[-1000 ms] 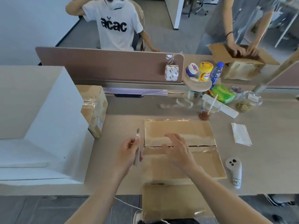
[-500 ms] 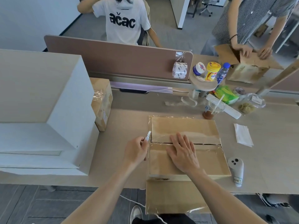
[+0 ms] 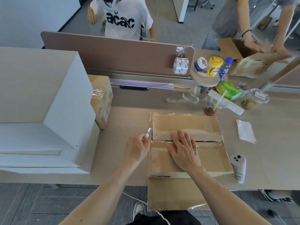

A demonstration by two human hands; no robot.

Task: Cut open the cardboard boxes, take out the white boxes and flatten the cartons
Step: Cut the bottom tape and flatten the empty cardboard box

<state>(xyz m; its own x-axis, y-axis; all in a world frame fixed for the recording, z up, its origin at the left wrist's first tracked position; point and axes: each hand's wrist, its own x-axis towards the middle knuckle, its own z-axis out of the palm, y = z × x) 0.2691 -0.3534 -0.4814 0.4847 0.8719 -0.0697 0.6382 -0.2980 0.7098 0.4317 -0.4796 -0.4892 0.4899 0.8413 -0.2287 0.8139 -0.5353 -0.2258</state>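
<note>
While the table [image 3: 123, 120] carries everything, a stack of big white boxes [image 3: 40, 111] fills its left side. The cardboard box [image 3: 203, 125] lies flat at the near edge in front of the person, its long axis running left to right, with the taped centre seam along that axis. The right hand [image 3: 185, 151] rests palm down across the seam, its fingers [image 3: 181, 135] straight and spread, pointing away. The left hand [image 3: 137, 149] curls its fingers round a small cutter [image 3: 148, 132], whose tip points away and slightly right, beside the seam's left end.
</note>
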